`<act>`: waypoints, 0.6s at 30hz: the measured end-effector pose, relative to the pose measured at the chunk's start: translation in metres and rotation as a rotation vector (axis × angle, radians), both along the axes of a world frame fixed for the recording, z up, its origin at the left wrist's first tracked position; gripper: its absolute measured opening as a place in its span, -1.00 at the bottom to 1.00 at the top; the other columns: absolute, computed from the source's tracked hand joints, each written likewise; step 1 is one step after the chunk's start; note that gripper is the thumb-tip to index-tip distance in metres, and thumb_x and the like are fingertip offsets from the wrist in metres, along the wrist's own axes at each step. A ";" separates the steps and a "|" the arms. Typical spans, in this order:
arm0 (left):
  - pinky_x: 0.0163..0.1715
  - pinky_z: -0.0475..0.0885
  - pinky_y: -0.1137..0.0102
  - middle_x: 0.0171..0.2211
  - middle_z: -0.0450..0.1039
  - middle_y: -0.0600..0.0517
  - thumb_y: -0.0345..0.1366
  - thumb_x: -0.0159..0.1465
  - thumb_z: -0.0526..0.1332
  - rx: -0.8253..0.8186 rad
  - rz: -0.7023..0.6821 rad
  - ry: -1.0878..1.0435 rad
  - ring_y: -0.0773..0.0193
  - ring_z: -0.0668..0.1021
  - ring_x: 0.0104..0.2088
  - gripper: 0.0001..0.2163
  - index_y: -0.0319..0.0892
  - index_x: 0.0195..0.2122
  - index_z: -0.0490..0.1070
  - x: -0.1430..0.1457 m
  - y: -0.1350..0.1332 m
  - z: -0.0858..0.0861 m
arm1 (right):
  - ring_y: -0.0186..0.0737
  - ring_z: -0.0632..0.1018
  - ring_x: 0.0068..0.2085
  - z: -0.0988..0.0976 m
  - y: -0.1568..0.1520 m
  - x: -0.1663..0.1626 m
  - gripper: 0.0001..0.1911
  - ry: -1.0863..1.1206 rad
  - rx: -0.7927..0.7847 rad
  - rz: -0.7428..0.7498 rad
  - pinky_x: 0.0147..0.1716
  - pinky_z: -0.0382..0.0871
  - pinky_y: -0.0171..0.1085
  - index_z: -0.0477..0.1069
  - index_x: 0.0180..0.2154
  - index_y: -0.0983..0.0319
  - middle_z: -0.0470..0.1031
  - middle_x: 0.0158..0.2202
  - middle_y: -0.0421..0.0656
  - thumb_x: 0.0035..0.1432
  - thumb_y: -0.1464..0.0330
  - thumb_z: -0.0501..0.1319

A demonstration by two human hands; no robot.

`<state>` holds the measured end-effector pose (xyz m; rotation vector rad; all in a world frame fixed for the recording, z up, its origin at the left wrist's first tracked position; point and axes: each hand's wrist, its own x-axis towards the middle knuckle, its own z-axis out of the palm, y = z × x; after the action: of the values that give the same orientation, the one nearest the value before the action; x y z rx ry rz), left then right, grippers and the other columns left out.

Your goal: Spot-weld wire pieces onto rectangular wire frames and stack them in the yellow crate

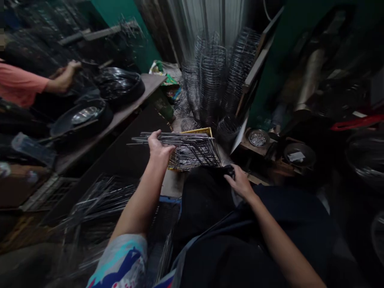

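Note:
My left hand [159, 147] is closed around a bundle of thin metal rods [186, 139], held roughly level above a yellow crate [196, 131]. Some of the rods have ends bent downward on the right. More bent metal rods [195, 156] lie piled in the crate below. My right hand [240, 183] is beside my knee, its fingers curled at a small dark object [229, 170] whose kind I cannot make out. Blur softens the edges of both hands.
Tall stacks of wire rings [211, 76] stand ahead against a wall. A bench [126, 102] on the left carries dark basins [79, 118]; a co-worker's arm [61, 82] reaches over it. Loose rods [102, 200] lie low at left. A dish of small metal parts [257, 138] sits at right.

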<state>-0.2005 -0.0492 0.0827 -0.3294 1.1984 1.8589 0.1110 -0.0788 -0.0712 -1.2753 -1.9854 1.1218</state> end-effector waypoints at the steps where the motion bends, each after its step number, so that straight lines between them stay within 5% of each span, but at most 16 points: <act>1: -0.40 0.60 0.24 -0.38 0.43 -0.09 -0.23 0.24 0.09 0.020 -0.012 -0.028 0.12 0.59 -0.40 -0.78 -0.23 -0.15 0.31 0.006 0.001 0.000 | 0.04 0.54 -0.04 -0.006 0.000 -0.015 -0.36 0.077 -0.095 -0.013 0.03 0.36 0.00 0.22 0.20 0.16 0.35 0.14 0.05 0.13 0.13 0.24; 6: -0.36 0.60 0.21 -0.39 0.48 -0.06 -0.29 0.26 0.08 0.074 -0.069 -0.104 0.11 0.61 -0.36 -0.82 -0.22 -0.16 0.35 0.041 -0.005 -0.013 | 0.02 0.55 -0.02 -0.029 0.003 -0.059 0.00 0.440 -0.552 -0.101 -0.01 0.40 -0.02 -0.04 0.32 0.06 0.27 0.24 0.01 -0.05 0.05 0.38; 10: -0.30 0.60 0.19 -0.40 0.51 -0.06 -0.35 0.25 0.12 0.065 -0.082 -0.195 0.12 0.62 -0.36 -0.87 -0.25 -0.22 0.39 0.072 -0.027 -0.032 | -0.01 0.48 0.08 -0.040 0.008 -0.055 -0.19 0.686 -0.732 -0.162 -0.05 0.42 -0.02 0.10 0.22 0.00 0.40 0.15 -0.08 -0.02 0.06 0.35; 15: -0.20 0.60 0.17 -0.38 0.56 -0.08 -0.44 0.27 0.15 -0.031 -0.107 -0.388 0.09 0.65 -0.30 -0.92 -0.24 -0.25 0.42 0.121 -0.080 -0.052 | -0.01 0.56 -0.10 -0.058 0.002 -0.020 -0.40 0.727 -0.737 -0.219 -0.10 0.45 -0.01 0.36 -0.04 0.11 0.56 -0.17 -0.10 -0.13 0.08 0.37; 18: -0.16 0.60 0.19 -0.33 0.58 -0.13 -0.49 0.27 0.15 -0.095 -0.115 -0.533 0.08 0.66 -0.24 -0.88 -0.22 -0.24 0.44 0.144 -0.118 -0.061 | 0.02 0.56 -0.12 -0.068 -0.014 0.005 -0.40 0.717 -0.683 -0.223 -0.09 0.44 0.01 0.36 -0.01 0.10 0.56 -0.21 -0.10 -0.10 0.05 0.35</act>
<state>-0.0566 -0.1667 0.0213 -0.7402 0.9125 1.4859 0.1158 -0.0928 -0.1393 -1.1120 -0.9371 1.8876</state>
